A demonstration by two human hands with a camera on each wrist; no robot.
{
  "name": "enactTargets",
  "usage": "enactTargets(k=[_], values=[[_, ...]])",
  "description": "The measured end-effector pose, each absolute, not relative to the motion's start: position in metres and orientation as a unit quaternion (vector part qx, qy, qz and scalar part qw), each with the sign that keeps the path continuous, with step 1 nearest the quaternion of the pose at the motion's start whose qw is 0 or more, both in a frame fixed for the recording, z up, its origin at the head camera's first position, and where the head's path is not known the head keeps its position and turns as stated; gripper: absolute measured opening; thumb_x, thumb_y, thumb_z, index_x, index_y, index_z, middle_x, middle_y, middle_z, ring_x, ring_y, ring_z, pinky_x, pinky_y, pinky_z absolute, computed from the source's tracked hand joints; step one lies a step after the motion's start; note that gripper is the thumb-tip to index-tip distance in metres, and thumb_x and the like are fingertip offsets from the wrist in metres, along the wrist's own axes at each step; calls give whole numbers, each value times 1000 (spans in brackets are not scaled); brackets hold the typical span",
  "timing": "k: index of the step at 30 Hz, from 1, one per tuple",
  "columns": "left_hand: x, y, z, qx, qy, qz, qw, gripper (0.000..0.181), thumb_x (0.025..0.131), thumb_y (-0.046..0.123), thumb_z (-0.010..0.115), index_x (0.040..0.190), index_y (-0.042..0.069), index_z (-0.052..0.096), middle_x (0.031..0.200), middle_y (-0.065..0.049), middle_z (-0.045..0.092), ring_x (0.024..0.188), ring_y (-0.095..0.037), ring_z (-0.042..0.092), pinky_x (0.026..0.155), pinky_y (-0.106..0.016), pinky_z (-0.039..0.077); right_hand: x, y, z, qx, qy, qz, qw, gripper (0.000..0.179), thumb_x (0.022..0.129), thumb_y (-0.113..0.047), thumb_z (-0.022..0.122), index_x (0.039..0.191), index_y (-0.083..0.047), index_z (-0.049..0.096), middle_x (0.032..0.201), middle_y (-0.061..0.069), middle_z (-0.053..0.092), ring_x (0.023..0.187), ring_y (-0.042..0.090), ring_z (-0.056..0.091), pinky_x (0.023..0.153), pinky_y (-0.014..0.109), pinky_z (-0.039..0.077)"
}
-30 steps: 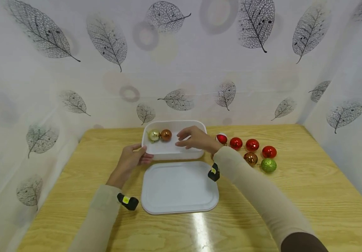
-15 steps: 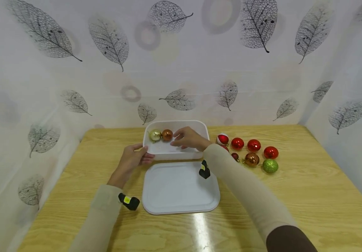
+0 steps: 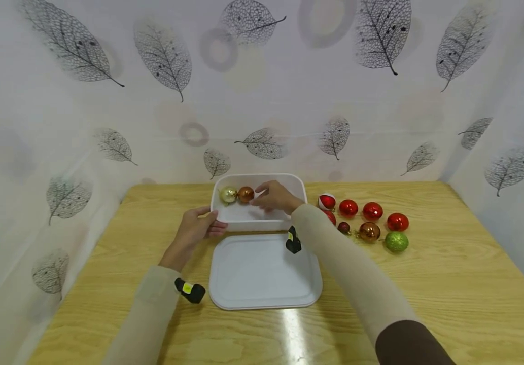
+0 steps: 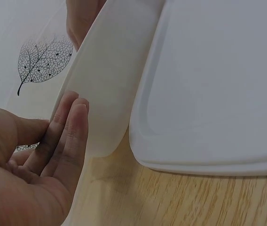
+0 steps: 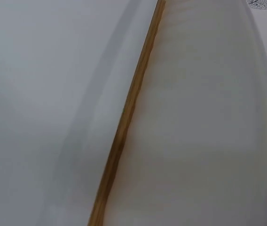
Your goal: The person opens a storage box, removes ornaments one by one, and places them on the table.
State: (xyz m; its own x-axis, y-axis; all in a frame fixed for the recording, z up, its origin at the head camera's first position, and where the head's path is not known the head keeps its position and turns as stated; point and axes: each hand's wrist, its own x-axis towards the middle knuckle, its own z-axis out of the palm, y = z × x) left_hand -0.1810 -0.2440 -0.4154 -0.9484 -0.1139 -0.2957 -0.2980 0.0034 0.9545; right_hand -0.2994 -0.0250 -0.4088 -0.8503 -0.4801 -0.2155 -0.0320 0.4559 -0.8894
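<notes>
A white plastic box stands near the table's back edge. In it, a pale gold bauble and a copper-brown bauble lie side by side at the left. My left hand holds the box's front left corner; in the left wrist view, the thumb lies at the rim and the fingers against the outer wall. Inside the box, my right hand has its fingertips close to the brown bauble's right side, fingers loosely bent and apart. Whether they touch it I cannot tell. The right wrist view mostly shows the box wall.
A white lid lies flat in front of the box. To the right are several baubles: a red-and-white one, shiny red ones, a small dark red one, a brown one and a glittery green one.
My right hand has lowered into the box and moved left toward the brown bauble. My left hand has kept its hold on the corner. The whole head view has shifted slightly.
</notes>
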Motion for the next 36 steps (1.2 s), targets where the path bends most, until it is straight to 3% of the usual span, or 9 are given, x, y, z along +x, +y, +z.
enactTargets(k=[8, 21, 36], values=[[-181, -243, -416, -148, 705, 691, 66, 49, 108, 13, 51, 149, -9, 39, 85, -12, 74, 71, -14, 73, 73, -27, 65, -305, -30, -408, -129, 828, -494, 233, 53, 92, -10, 76, 139, 4, 54, 98, 16, 67, 84, 29, 66, 87, 42, 62], [-180, -244, -415, -138, 702, 696, 62, 49, 108, 13, 50, 149, -10, 38, 84, -12, 74, 71, -14, 73, 73, -28, 65, -310, -42, -414, -141, 824, -495, 237, 52, 90, -13, 79, 134, 4, 57, 91, 14, 70, 67, 17, 63, 71, 32, 64], [-179, -244, -414, -138, 707, 691, 62, 48, 108, 12, 49, 149, -10, 39, 86, -14, 74, 71, -14, 73, 73, -26, 65, -306, -52, -419, -179, 827, -481, 227, 45, 86, -16, 84, 122, 3, 65, 97, 17, 75, 73, 21, 69, 68, 29, 64]])
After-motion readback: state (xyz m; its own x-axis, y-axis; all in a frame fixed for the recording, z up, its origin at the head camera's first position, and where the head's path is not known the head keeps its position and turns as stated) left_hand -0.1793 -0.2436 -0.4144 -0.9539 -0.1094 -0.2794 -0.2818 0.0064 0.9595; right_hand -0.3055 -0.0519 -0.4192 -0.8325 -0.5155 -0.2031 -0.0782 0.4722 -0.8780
